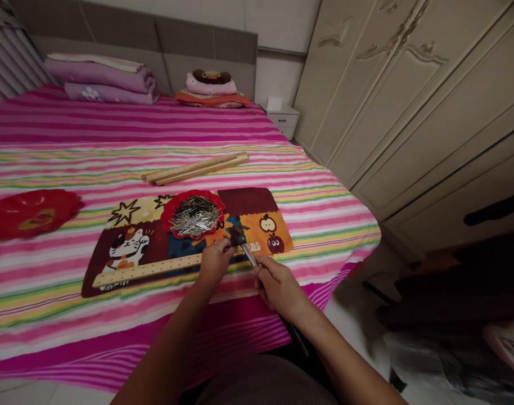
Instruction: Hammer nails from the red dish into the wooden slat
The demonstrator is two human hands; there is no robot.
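Lying at nine o'clock from the middle of the dark, cartoon-printed mat (pixel 257 199), a glossy red tray (pixel 12 208) with a gold mark rests on the pink striped bedspread (pixel 324 225). Across the mat, from eight o'clock to three, runs a long, flat, pale wooden strip (pixel 156 268) dotted with dark spots; it looks light and stiff, easiest to steady by its long edges, though the soft bed probably lets it bounce. Out at twelve, beyond the mat, lies a bundle of similar pale wooden strips (pixel 195 169). Nearer at twelve, a red scalloped bowl (pixel 167 216) holds a heap of thin silvery nails (pixel 195 219), presumably hard and slick, best pinched singly by the shank. At four o'clock the bare left hand (pixel 216 263) is over the wooden strip, fingertips drawn together; whether they hold a nail, I cannot tell. Just by them, at three, is the head of a dark-headed hammer (pixel 249 256) with a silvery shaft, likely heavy at that end and rigid. Small nail-like pieces seem to stand in the strip's three o'clock end. Farther out toward four, the bare right hand (pixel 278 284) is wrapped firmly around the hammer's handle, whose black end emerges below.
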